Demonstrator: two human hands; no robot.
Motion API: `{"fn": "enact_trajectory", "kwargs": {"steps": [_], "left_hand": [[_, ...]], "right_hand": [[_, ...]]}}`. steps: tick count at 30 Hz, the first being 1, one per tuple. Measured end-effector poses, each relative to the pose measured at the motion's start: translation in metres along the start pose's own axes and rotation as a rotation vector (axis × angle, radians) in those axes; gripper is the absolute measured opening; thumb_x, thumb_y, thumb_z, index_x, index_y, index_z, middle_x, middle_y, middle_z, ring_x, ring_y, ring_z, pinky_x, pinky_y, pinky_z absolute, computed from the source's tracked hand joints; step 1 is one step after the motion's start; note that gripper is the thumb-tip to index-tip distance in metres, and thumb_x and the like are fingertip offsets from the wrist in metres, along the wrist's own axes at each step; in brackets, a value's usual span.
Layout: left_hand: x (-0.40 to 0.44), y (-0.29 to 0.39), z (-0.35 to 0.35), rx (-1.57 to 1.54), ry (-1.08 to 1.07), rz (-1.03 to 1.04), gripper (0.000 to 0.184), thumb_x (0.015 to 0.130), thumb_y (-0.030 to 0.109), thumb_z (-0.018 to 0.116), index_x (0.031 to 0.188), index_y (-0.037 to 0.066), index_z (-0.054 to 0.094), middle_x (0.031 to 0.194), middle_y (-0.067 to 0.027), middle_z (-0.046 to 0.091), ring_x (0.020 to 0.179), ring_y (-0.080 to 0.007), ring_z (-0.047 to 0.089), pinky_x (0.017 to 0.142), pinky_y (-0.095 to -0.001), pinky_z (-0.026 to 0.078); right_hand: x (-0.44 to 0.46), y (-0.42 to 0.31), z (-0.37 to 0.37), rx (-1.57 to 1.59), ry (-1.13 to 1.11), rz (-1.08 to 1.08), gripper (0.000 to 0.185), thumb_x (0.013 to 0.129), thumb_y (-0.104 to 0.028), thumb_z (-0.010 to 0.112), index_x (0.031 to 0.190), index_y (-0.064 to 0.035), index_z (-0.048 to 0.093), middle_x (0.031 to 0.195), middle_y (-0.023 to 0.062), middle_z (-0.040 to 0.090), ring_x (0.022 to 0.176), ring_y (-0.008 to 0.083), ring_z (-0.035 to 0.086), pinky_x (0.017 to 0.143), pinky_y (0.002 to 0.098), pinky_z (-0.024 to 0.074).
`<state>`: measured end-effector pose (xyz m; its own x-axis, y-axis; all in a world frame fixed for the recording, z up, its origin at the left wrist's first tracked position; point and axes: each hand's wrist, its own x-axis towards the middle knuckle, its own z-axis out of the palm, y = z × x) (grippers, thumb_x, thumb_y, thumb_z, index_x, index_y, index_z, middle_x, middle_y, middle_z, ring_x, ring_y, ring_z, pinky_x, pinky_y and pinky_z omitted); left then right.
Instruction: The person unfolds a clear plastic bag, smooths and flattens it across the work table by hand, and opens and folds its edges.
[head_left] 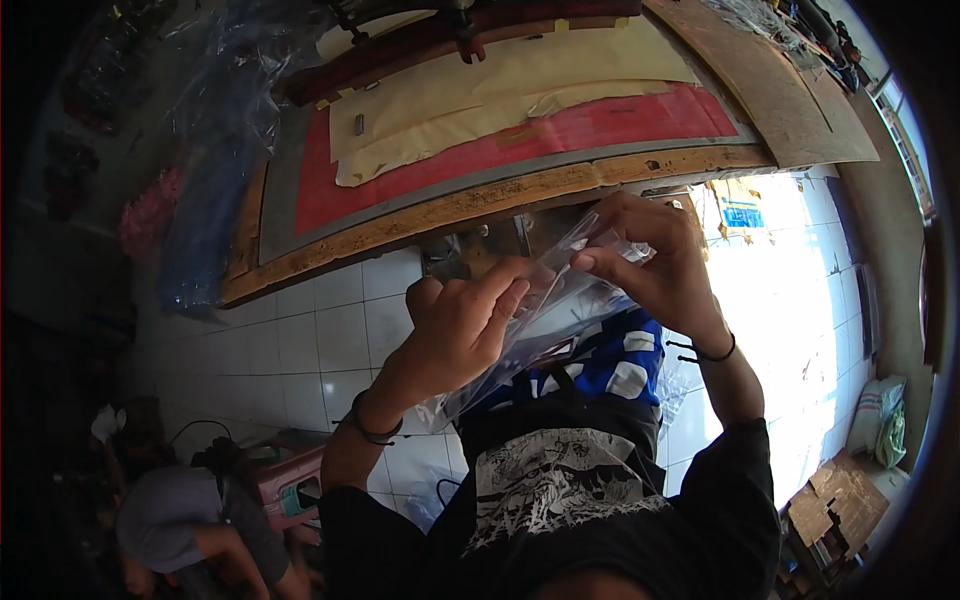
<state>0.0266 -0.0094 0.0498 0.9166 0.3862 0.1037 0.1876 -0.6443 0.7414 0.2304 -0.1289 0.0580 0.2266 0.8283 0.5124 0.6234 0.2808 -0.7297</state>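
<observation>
Between my two hands is a clear plastic sheet or bag (578, 303), held above my lap; whether it is one layer or several I cannot tell. My left hand (462, 325) pinches its edge on the left side, thumb against the bent fingers. Farther up and to the right, my right hand (650, 255) grips the upper part between thumb and fingers. The plastic is creased and slants from upper right down toward my waist. Beneath it show blue-and-white patterned fabric (628, 380) and my black shirt.
Just beyond my hands runs the wooden edge (480, 215) of a worktable, with red sheeting (660, 120) and yellowish paper (480, 90) on it. Clear plastic hangs at its left end. Behind left, a person (190, 520) bends near a pink stool (292, 485). Sacks (880, 425) stand at right.
</observation>
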Motion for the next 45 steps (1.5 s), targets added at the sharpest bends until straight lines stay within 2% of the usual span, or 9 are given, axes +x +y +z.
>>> {"fn": "enact_trajectory", "kwargs": {"steps": [5,9,14,20,23,29,33,36,45], "left_hand": [[0.001,0.009,0.000,-0.138,0.029,-0.081,0.025,0.100,0.022,0.050,0.118,0.010,0.062,0.063,-0.0014,0.066,0.047,-0.0124,0.060,0.049,-0.0280,0.033],[0.003,-0.002,0.019,-0.058,0.218,0.090,0.024,0.099,0.024,0.052,0.115,0.010,0.064,0.057,-0.0002,0.061,0.045,-0.0127,0.058,0.051,-0.0283,0.035],[0.001,-0.005,0.013,-0.039,0.215,-0.005,0.022,0.098,0.023,0.055,0.108,0.008,0.067,0.057,-0.0024,0.061,0.044,-0.0156,0.058,0.052,-0.0281,0.037],[0.000,-0.016,0.021,-0.159,0.265,0.057,0.019,0.096,0.020,0.059,0.105,0.007,0.068,0.059,-0.0042,0.063,0.046,-0.0159,0.060,0.051,-0.0287,0.040],[-0.001,-0.016,0.018,-0.178,0.244,0.066,0.019,0.095,0.020,0.061,0.106,0.007,0.068,0.062,-0.0055,0.066,0.047,-0.0161,0.061,0.051,-0.0279,0.041],[0.000,-0.010,0.019,-0.172,0.264,0.068,0.021,0.094,0.019,0.061,0.109,0.005,0.068,0.078,-0.0094,0.072,0.055,-0.0172,0.065,0.054,-0.0270,0.046],[-0.009,0.003,-0.013,-0.095,0.104,-0.075,0.025,0.096,0.010,0.058,0.116,-0.003,0.064,0.098,-0.0135,0.073,0.082,-0.0127,0.069,0.071,-0.0237,0.053],[-0.013,0.011,-0.034,-0.097,0.098,-0.238,0.018,0.091,0.009,0.066,0.105,0.000,0.072,0.089,-0.0112,0.075,0.079,-0.0113,0.070,0.067,-0.0238,0.053],[-0.024,0.005,-0.059,-0.028,0.072,-0.215,0.019,0.087,0.014,0.071,0.099,-0.001,0.073,0.091,-0.0128,0.074,0.081,-0.0153,0.070,0.073,-0.0273,0.051]], "right_hand": [[0.000,0.016,0.013,0.053,0.097,-0.019,0.025,0.074,-0.018,0.084,0.073,0.0008,0.067,0.077,0.0064,0.067,0.061,0.0123,0.058,0.053,0.0282,0.0424],[0.001,0.009,0.019,0.111,0.089,0.039,0.022,0.077,-0.016,0.082,0.077,0.0010,0.069,0.076,0.0070,0.067,0.064,0.0117,0.061,0.055,0.0266,0.0449],[0.003,-0.001,0.015,0.210,0.018,0.213,0.017,0.084,-0.015,0.076,0.088,0.0014,0.071,0.077,0.0077,0.069,0.068,0.0117,0.065,0.061,0.0250,0.0496],[0.002,-0.006,0.014,0.224,0.038,0.174,0.023,0.088,-0.014,0.072,0.106,0.0004,0.072,0.089,0.0101,0.073,0.074,0.0105,0.066,0.067,0.0261,0.0521],[0.006,-0.015,0.012,0.431,0.040,0.300,0.026,0.087,-0.012,0.073,0.110,-0.0024,0.072,0.089,0.0059,0.072,0.084,0.0102,0.068,0.075,0.0237,0.0540],[0.011,-0.009,0.002,0.252,-0.116,0.314,0.022,0.086,-0.018,0.075,0.096,0.0005,0.074,0.082,0.0087,0.073,0.073,0.0093,0.066,0.066,0.0252,0.0520],[0.014,-0.003,-0.011,0.166,0.128,0.281,0.018,0.086,-0.019,0.075,0.090,-0.0011,0.074,0.080,0.0085,0.073,0.073,0.0116,0.067,0.068,0.0263,0.0509],[0.014,0.001,-0.025,0.202,0.224,0.229,0.018,0.087,-0.017,0.074,0.092,0.0004,0.073,0.081,0.0089,0.074,0.077,0.0140,0.069,0.074,0.0278,0.0513],[0.011,0.009,-0.039,0.089,0.317,0.212,0.025,0.088,-0.022,0.073,0.095,0.0021,0.072,0.082,0.0122,0.073,0.080,0.0183,0.070,0.078,0.0308,0.0528]]}}
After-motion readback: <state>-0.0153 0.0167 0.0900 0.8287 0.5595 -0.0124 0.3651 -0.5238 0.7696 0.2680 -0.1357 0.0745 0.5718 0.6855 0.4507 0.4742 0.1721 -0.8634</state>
